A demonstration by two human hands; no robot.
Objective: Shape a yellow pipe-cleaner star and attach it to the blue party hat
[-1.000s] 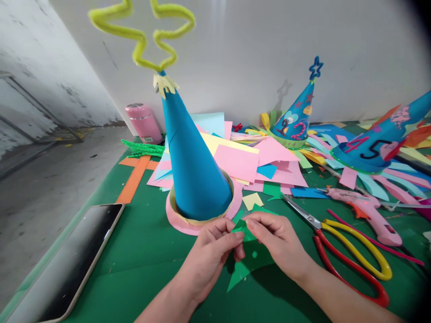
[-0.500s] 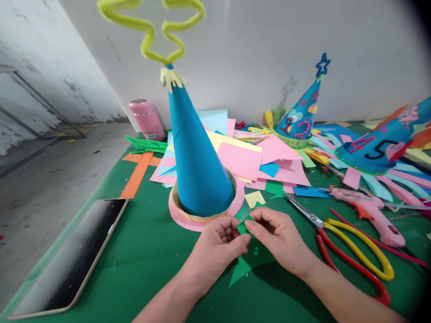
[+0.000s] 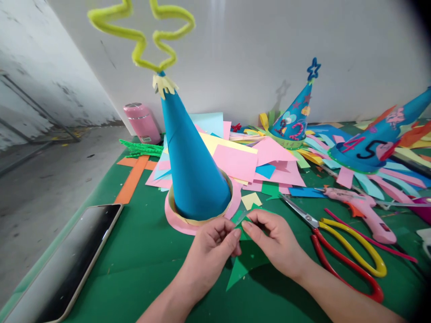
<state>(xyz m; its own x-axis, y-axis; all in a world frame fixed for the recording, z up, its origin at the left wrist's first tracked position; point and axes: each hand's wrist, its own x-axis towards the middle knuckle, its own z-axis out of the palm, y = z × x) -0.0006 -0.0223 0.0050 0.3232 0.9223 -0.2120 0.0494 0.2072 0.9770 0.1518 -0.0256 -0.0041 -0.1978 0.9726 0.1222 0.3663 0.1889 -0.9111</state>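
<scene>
My left hand [image 3: 210,251] and my right hand [image 3: 272,242] meet over the green table [image 3: 141,255], both pinching a green paper cutout [image 3: 247,262] whose pointed tips stick out below my fingers. Just beyond my hands stands a tall blue paper cone hat [image 3: 191,166] with a pink brim and a yellow-green pipe-cleaner star [image 3: 141,31] on its tip. Red and yellow handled scissors [image 3: 343,251] lie to the right of my right hand.
A phone [image 3: 67,264] lies at the front left edge. A pink glue gun [image 3: 362,211], loose coloured paper sheets [image 3: 256,161], an orange strip [image 3: 133,179], a pink bottle [image 3: 141,123] and two decorated blue hats [image 3: 296,119] [image 3: 377,143] crowd the back and right.
My hands stay pinched on the green cutout, shifting only slightly as my fingers work its upper corner. The view wobbled a little.
</scene>
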